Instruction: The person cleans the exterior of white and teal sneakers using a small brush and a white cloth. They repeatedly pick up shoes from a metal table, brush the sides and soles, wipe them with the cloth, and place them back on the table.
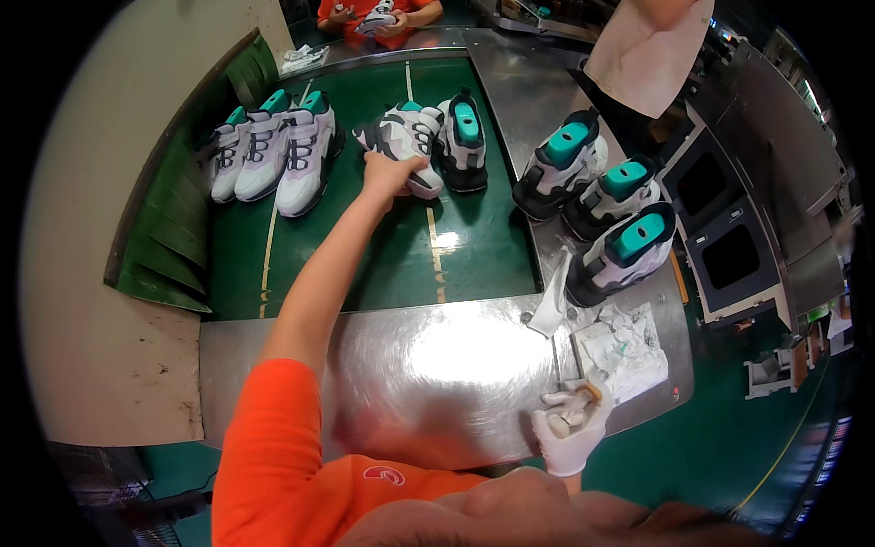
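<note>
My bare left hand reaches out over the green belt and grips a white and grey sneaker with a teal lining; the shoe lies tilted under my fingers. Right beside it stands another sneaker, heel toward me. My right hand, in a white glove, is at the front right edge of the metal table. Its fingers curl around a small pale thing with a tan part, whose kind I cannot make out. A stained white cloth lies just past that hand.
Three sneakers stand at the belt's left side by green flaps. Three more line the metal ledge on the right, near a white strip. Across the belt, a person in orange holds a shoe. A beige wall rises left.
</note>
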Action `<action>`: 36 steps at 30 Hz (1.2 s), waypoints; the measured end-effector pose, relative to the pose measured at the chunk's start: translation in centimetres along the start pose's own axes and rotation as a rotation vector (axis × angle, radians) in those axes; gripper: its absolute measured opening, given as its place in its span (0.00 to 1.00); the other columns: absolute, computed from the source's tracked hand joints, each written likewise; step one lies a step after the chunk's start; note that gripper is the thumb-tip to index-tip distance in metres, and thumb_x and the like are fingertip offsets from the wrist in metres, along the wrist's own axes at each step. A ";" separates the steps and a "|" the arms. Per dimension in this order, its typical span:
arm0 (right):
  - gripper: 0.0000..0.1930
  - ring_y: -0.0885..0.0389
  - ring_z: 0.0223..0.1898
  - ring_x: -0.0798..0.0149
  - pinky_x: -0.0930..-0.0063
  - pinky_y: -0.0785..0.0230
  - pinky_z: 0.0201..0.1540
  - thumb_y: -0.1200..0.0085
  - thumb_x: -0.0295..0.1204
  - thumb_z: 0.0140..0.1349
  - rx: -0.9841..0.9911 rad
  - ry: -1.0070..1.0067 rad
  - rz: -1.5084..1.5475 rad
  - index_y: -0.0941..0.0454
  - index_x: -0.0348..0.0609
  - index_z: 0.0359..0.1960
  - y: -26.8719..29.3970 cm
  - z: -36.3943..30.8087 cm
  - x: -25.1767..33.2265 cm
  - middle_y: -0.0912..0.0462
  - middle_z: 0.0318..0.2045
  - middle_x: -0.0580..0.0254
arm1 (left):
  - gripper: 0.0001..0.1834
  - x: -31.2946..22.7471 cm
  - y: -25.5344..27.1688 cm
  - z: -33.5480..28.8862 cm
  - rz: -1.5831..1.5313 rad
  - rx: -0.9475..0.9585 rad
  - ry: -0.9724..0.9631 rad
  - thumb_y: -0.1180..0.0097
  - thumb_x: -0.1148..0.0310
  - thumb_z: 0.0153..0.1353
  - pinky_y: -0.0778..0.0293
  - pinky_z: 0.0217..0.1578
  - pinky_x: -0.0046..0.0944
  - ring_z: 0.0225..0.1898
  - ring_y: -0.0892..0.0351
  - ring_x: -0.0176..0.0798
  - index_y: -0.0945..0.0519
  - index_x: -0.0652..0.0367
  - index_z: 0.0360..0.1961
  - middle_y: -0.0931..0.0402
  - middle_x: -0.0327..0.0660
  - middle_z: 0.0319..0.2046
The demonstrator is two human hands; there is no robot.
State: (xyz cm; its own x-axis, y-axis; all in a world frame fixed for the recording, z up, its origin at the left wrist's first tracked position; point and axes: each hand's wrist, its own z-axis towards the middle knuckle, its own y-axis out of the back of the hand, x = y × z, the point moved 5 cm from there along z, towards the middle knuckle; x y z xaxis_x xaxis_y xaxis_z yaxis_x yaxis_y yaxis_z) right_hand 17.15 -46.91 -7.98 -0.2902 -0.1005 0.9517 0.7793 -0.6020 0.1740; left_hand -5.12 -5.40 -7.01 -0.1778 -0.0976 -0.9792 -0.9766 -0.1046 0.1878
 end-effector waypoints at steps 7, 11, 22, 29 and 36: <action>0.44 0.18 0.33 0.65 0.75 0.26 0.38 0.29 0.24 0.41 -0.043 -0.157 0.052 0.41 0.35 0.61 0.3 0.2 -0.9 0.27 0.43 0.54 | 0.19 9.4 8.1 3.1 -0.725 -0.119 0.142 0.40 0.70 0.52 0.19 0.32 0.48 0.38 0.18 0.48 0.24 0.69 0.44 0.22 0.50 0.39; 0.46 0.18 0.33 0.66 0.76 0.26 0.37 0.30 0.24 0.41 -0.041 -0.149 0.067 0.43 0.35 0.64 0.4 0.4 -0.8 0.26 0.43 0.54 | 0.24 2.5 12.8 1.5 0.832 -0.344 -0.417 0.45 0.65 0.54 0.23 0.44 0.51 0.43 0.20 0.60 0.26 0.69 0.50 0.22 0.59 0.41; 0.41 0.19 0.30 0.68 0.75 0.26 0.36 0.26 0.29 0.39 -0.022 -0.174 -0.046 0.36 0.36 0.57 0.4 0.1 -1.1 0.22 0.34 0.59 | 0.51 -9.5 -11.1 6.6 0.884 0.083 -0.269 0.36 0.44 0.51 0.26 0.53 0.47 0.54 0.24 0.59 0.43 0.71 0.64 0.26 0.63 0.52; 0.40 0.20 0.35 0.61 0.67 0.27 0.42 0.27 0.32 0.38 -0.009 -0.026 -0.239 0.34 0.39 0.55 0.3 0.9 0.0 0.21 0.36 0.54 | 0.35 -8.2 -8.3 2.2 0.694 0.068 -0.370 0.37 0.64 0.47 0.26 0.48 0.52 0.48 0.22 0.64 0.38 0.63 0.54 0.23 0.63 0.45; 0.38 0.24 0.38 0.65 0.70 0.28 0.44 0.28 0.29 0.41 0.075 -0.079 -0.126 0.35 0.42 0.56 0.9 0.3 0.6 0.23 0.38 0.58 | 0.23 -7.9 2.4 -16.9 0.758 0.362 -1.048 0.42 0.72 0.54 0.28 0.42 0.52 0.46 0.26 0.60 0.31 0.53 0.52 0.30 0.53 0.47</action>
State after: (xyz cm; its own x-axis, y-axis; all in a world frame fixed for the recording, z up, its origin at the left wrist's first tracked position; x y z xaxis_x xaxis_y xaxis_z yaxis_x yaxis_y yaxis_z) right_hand 17.86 -47.27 -7.16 -0.3463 0.0362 0.9374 0.7794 -0.5450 0.3090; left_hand -3.99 -21.56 2.50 -0.5342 0.8008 -0.2709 -0.5447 -0.0810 0.8347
